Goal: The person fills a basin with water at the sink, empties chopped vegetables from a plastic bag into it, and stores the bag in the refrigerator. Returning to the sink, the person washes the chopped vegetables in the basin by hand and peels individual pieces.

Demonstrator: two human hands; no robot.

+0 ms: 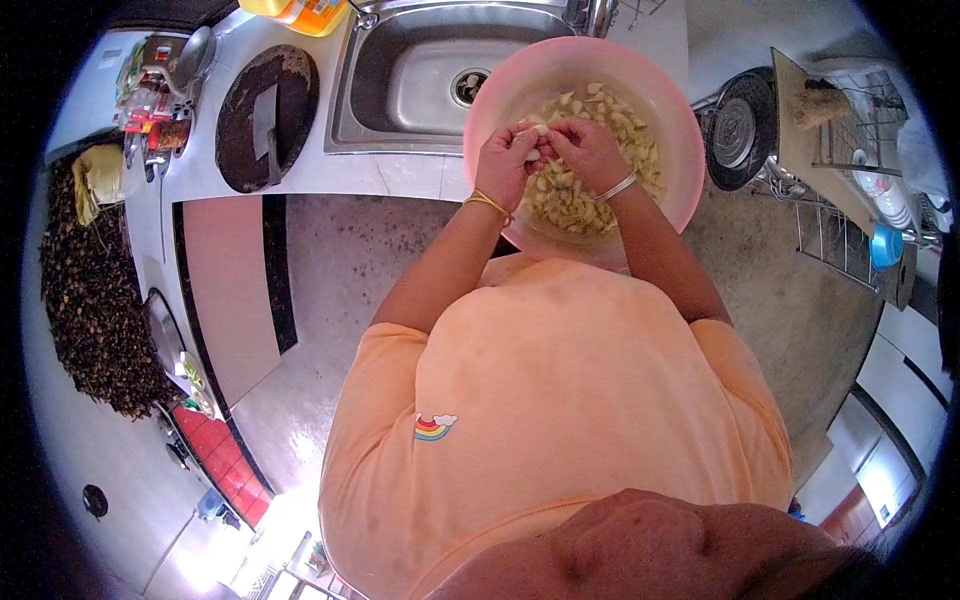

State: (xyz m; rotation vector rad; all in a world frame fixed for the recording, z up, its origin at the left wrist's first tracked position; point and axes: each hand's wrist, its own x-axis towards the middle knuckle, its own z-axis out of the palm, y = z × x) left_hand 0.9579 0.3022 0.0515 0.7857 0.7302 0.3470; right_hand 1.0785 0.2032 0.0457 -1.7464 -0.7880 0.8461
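Observation:
A large pink basin [683, 140] holds water and many pale, cream-green pieces that look like garlic cloves [565, 205]. Above it, my left hand [508, 165], with a yellow band at the wrist, is closed with its fingertips pinched on a small pale clove [541, 130]. My right hand [590, 155], wearing a light bangle, meets it there, thumb and fingers pressed together on the same clove. Another whitish bit shows just under the fingertips. Both hands are over the basin's upper left part.
A steel sink [425, 80] lies left of the basin. Farther left are a round dark chopping board [290, 75] with a cleaver [264, 125] and a utensil holder [165, 135]. A dark round pan [738, 135] and wire racks [835, 240] stand at right.

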